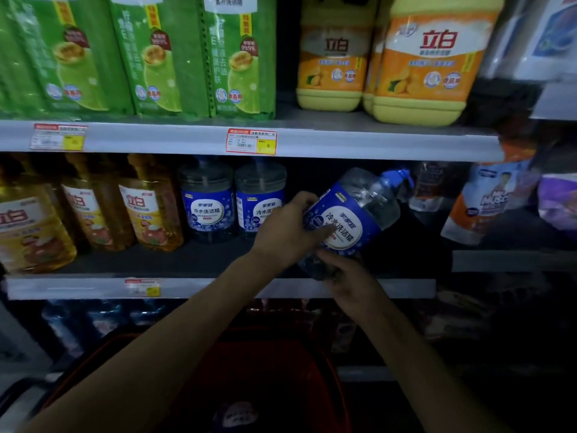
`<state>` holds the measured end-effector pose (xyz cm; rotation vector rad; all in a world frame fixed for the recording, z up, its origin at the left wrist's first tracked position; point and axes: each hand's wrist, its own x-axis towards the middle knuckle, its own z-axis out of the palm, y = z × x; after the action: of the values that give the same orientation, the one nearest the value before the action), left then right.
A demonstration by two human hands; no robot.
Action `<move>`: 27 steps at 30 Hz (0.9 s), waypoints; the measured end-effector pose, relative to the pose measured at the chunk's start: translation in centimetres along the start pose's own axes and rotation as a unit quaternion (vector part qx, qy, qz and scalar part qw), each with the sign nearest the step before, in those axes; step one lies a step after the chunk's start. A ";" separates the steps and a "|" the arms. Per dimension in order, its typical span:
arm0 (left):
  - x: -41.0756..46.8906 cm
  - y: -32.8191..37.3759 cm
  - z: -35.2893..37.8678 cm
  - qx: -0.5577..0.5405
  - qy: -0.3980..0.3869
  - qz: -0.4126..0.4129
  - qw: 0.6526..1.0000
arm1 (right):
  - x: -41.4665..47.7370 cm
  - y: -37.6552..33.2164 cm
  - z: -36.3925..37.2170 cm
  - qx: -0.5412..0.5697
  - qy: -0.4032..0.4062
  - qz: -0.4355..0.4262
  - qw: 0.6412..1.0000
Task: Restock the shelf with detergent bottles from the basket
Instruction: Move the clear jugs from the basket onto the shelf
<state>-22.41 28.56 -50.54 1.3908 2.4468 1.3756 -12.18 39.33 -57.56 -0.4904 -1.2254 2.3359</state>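
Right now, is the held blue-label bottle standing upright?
No: the left hand and right hand hold the bottle tilted, cap toward the right.

Darkness hides what lies in the basket (281,364), cut off below.

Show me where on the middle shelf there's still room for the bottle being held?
The bare patch is the dark shelf floor right of the two standing blue-label bottles and left of the orange pouch, where the left hand and right hand hold the tilted bottle. The amber bottles crowd the left end.
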 end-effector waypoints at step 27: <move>6.3 -8.3 12.7 -0.196 0.112 -0.159 0.961 | 16.3 -0.6 -5.2 -0.186 0.059 -0.162 0.967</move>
<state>-26.89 39.83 -61.65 0.7573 2.2094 1.8731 -22.99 51.95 -61.50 -0.4988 -1.5632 1.7873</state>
